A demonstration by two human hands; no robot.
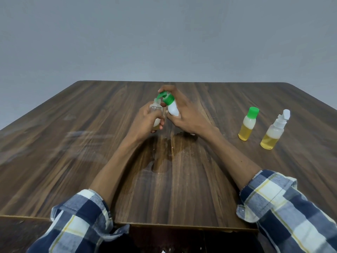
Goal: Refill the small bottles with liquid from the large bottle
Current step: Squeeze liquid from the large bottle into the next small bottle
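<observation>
Right hand [184, 114] tilting white bottle [172, 109], left hand [145, 121] gripping clear bottle [155, 107]

Light: soft, even, moderately bright, no hard highlights. Wall [164, 33]: flat grey, darkening toward the corners. Shadows: faint and diffuse on the table [54, 143] beneath the forearms, at 6 o'clock from the hands. Glare: pale streaked sheen on the wood at 9 o'clock; wet patch [164, 157] glints at centre. Distortion: wide-angle, table edges splay outward. Focus: centre fairly sharp, sleeves [291, 207] at 5 and 7 o'clock slightly soft.
</observation>
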